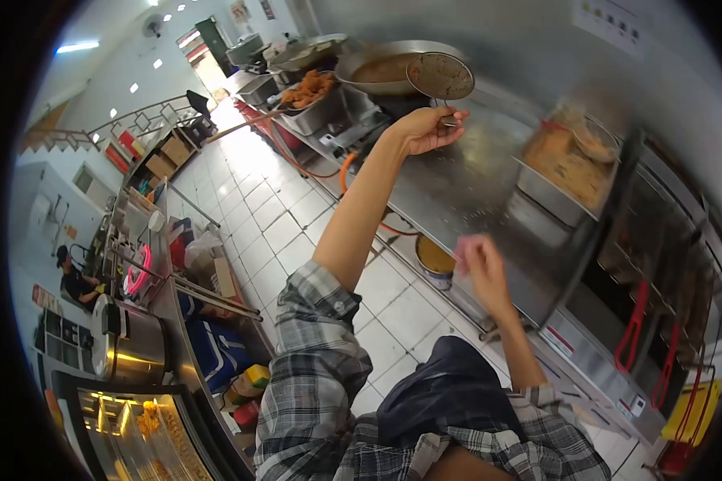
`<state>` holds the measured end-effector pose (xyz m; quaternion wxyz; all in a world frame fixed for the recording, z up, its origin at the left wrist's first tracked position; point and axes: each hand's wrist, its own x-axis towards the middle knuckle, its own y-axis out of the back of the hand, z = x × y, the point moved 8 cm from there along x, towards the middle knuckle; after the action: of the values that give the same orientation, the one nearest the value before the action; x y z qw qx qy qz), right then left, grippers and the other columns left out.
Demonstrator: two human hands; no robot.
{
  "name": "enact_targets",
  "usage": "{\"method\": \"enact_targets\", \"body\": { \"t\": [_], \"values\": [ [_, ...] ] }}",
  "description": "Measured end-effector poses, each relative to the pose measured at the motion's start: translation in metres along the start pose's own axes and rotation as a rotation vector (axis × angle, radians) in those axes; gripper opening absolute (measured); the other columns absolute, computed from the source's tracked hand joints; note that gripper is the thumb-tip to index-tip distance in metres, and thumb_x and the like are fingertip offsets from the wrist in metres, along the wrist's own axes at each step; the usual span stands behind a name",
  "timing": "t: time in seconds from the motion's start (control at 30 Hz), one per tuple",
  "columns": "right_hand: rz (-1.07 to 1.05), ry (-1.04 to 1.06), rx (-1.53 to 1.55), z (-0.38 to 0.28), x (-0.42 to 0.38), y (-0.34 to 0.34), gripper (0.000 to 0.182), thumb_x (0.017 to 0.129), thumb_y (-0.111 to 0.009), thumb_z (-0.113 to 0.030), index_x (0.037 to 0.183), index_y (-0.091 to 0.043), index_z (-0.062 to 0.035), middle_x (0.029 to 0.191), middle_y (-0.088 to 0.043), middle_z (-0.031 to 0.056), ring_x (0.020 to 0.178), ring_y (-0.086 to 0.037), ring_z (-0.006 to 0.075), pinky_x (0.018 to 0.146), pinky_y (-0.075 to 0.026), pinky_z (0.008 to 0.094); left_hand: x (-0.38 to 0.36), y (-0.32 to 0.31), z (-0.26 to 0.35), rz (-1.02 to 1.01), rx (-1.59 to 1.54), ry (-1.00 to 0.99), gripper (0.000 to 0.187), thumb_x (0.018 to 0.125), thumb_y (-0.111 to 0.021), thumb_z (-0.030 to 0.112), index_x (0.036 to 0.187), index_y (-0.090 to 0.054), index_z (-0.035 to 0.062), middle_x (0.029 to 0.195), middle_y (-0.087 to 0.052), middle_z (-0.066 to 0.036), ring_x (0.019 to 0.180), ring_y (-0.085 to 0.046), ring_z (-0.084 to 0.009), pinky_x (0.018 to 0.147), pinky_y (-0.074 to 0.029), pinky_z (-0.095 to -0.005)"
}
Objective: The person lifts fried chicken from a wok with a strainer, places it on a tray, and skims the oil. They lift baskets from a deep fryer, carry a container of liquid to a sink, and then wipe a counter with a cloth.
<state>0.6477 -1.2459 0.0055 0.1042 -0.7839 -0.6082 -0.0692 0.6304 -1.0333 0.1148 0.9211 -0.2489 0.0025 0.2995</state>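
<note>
My left hand (437, 130) is stretched forward, closed round the handle of a round mesh strainer (441, 77). Brown bits cling to the mesh, which is held up beside a wide wok (353, 62) of brown liquid. Nearer my body, my right hand (487, 276) hovers by the front edge of the steel counter (449, 180). Its fingers are curled on a small pink thing (464, 250), too blurred to name. Beyond it on the counter, a deep steel pan (561, 200) holds an orange-brown mixture with a ladle-like tool in it.
Fried pieces (309, 90) fill a tray left of the wok. At the right stands a fryer (594, 329) with red-handled baskets (634, 325). An open tin (437, 260) sits below the counter. To the left are a rice cooker (136, 341), a glass food warmer (140, 425) and a person (79, 276).
</note>
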Motion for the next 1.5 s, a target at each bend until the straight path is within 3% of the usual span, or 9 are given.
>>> {"method": "enact_targets", "body": {
  "t": [0.33,0.43,0.5,0.83,1.03,1.2,1.27,1.37,1.5],
  "values": [
    [-0.13,-0.17,0.3,-0.016,0.345,-0.129,0.058,0.089,-0.05,-0.016,0.132,-0.01,-0.0123,0.109,-0.045,0.0156,0.079,-0.055,0.0207,0.065,-0.055,0.0345,0.078,0.211,0.073,0.18,0.527,-0.051,0.036,0.091,-0.041,0.028,0.119,-0.049,0.0074,0.112,-0.055,-0.007,0.091,-0.057,-0.0133,0.07,-0.049,-0.0273],
    [-0.076,-0.178,0.305,0.005,0.398,-0.137,0.064,0.088,-0.051,-0.012,0.134,-0.008,-0.0126,0.105,-0.044,0.0159,0.078,-0.055,0.022,0.062,-0.055,0.0335,0.093,0.231,0.088,0.051,0.461,-0.119,0.034,0.092,-0.04,0.029,0.118,-0.05,0.0094,0.107,-0.056,-0.006,0.085,-0.058,-0.0117,0.064,-0.049,-0.0257],
    [-0.086,-0.203,0.332,0.016,0.437,-0.151,0.065,0.087,-0.049,-0.008,0.136,-0.006,-0.0134,0.101,-0.044,0.0148,0.072,-0.053,0.0206,0.054,-0.051,0.0305,0.105,0.262,0.103,0.128,0.378,-0.025,0.023,0.091,-0.04,0.025,0.1,-0.056,0.0099,0.065,-0.046,0.006,0.064,-0.047,-0.0069,0.08,-0.046,-0.038],
    [0.209,-0.335,0.234,0.031,0.521,-0.076,0.07,0.073,-0.038,0.011,0.135,-0.018,-0.0152,0.086,-0.046,0.0166,0.053,-0.047,0.0156,0.045,-0.04,0.0258,0.164,0.267,0.122,-0.25,0.388,0.108,0.074,0.083,-0.025,0.067,0.12,-0.046,0.0068,0.103,-0.058,-0.004,0.098,-0.056,-0.0206,0.087,-0.046,-0.0393],
    [0.47,-0.312,-1.046,0.008,0.553,-0.009,0.049,0.071,-0.041,0.006,0.115,-0.036,-0.0154,0.082,-0.055,0.0147,0.056,-0.05,0.0197,0.039,-0.037,0.0325,0.011,0.372,0.05,-0.918,0.469,0.24,0.066,0.089,-0.026,0.058,0.135,-0.032,0.0113,0.121,-0.052,-0.011,0.094,-0.056,-0.0205,0.078,-0.048,-0.0331],
    [0.318,-0.341,-1.717,0.019,0.579,-0.003,0.043,0.07,-0.046,0.002,0.11,-0.039,-0.0142,0.085,-0.058,0.017,0.069,-0.059,0.0268,0.052,-0.046,0.0378,-0.092,0.664,-0.106,-0.063,0.518,0.539,0.045,0.093,-0.032,0.038,0.126,-0.045,0.0096,0.11,-0.058,-0.006,0.075,-0.051,-0.01,0.055,-0.04,-0.0174],
    [0.245,-0.481,-1.916,0.021,0.575,-0.033,0.04,0.07,-0.047,0.002,0.107,-0.044,-0.0118,0.086,-0.059,0.0172,0.075,-0.059,0.0274,0.06,-0.047,0.0368,-0.179,0.794,-0.174,0.228,0.516,0.163,0.038,0.09,-0.037,0.027,0.124,-0.044,0.0102,0.103,-0.061,-0.003,0.063,-0.047,-0.0057,0.049,-0.037,-0.0155],
    [0.137,-0.509,-1.731,0.015,0.57,-0.064,0.03,0.072,-0.047,-0.001,0.102,-0.047,-0.0089,0.085,-0.059,0.0172,0.068,-0.059,0.0266,0.053,-0.045,0.0368,-0.366,0.936,-0.305,1.162,-0.313,0.371,0.037,0.086,-0.046,0.029,0.119,-0.048,0.0108,0.103,-0.059,-0.01,0.076,-0.055,-0.0172,0.06,-0.046,-0.0232],
    [0.173,-0.82,-1.209,0.042,0.567,-0.04,0.021,0.077,-0.045,-0.009,0.097,-0.052,-0.0064,0.074,-0.055,0.0133,0.046,-0.049,0.0192,0.038,-0.036,0.0325,-0.482,0.923,-0.291,1.365,-0.211,0.652,0.038,0.087,-0.045,0.029,0.119,-0.046,0.0103,0.104,-0.059,-0.01,0.077,-0.057,-0.0182,0.06,-0.046,-0.025]
  ]
}}
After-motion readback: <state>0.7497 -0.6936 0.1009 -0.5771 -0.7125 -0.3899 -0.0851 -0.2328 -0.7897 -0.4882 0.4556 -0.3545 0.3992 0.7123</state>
